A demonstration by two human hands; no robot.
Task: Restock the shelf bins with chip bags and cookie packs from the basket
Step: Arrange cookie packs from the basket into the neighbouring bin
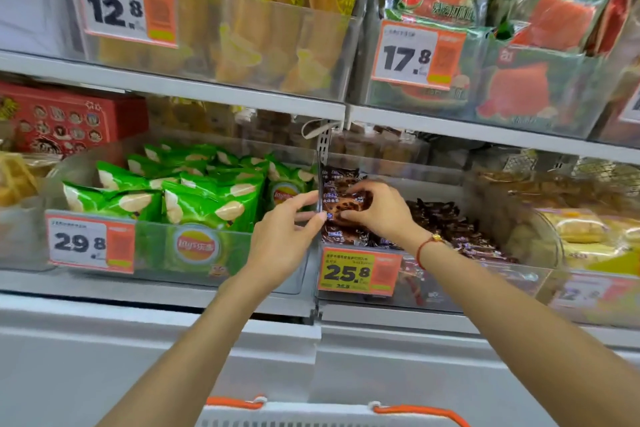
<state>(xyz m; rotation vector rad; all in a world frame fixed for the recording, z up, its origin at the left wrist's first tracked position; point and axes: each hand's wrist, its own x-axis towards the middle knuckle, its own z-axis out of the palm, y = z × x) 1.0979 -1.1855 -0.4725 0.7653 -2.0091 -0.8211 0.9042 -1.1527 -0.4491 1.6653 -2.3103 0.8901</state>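
My right hand (375,210) grips a brown cookie pack (348,205) over the left end of the clear cookie bin (436,291), which holds several more brown packs (450,229). My left hand (289,236) reaches beside it, fingertips touching the same pack's left edge at the divider between bins. To the left stands the bin of green chip bags (194,194), priced 29.8. The white basket (329,414) with orange handles shows at the bottom edge; its contents are hidden.
An upper shelf (173,83) carries bins of yellow snack packs (242,28) and watermelon-printed packs (519,45). A red box (65,125) sits at the left, pale pastry packs (581,229) at the right. A white ledge (138,340) runs below the bins.
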